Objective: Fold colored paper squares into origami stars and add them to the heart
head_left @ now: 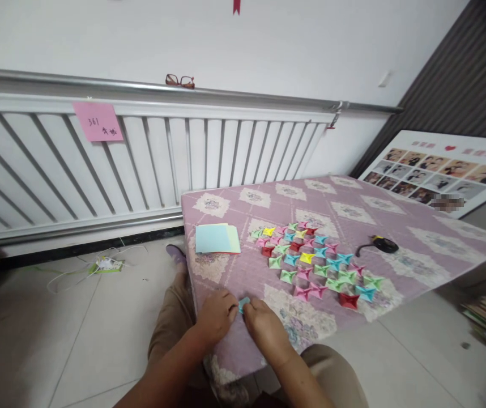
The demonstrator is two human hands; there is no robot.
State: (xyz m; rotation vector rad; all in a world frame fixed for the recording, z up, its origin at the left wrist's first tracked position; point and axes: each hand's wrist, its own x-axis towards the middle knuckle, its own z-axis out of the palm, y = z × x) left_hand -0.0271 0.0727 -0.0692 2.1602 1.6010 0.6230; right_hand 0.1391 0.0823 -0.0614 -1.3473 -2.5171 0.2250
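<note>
Seen from above, a person's two bare hands meet over a surface (232,198) covered with a purple, flower-patterned cloth. Several dozen small folded paper pieces (306,258), in pink, red, yellow, green and blue, stand in loose slanting rows around the middle of the surface and toward its near edge; these look finished. One small blue paper (243,304) at the fingertips is folded down to a compact shape; it appears partway worked, though the fingers hide too much to tell how many folds it has. A stack of flat square sheets (212,238), light blue on top with pale yellow-green and red edges showing, lies near the left edge, apparently not folded.

The blue paper is between the hands, close to the near-left corner. The right hand (264,326) pinches it from the right, thumb and fingers closed together. The left hand (216,311) has its fingers curled at the paper's left side; whether they grip it or only steady it cannot be told. The stack is beyond the left hand, and the folded pieces spread beyond and to the right of the right hand. A black-and-yellow object (385,244) lies to their right.
</note>
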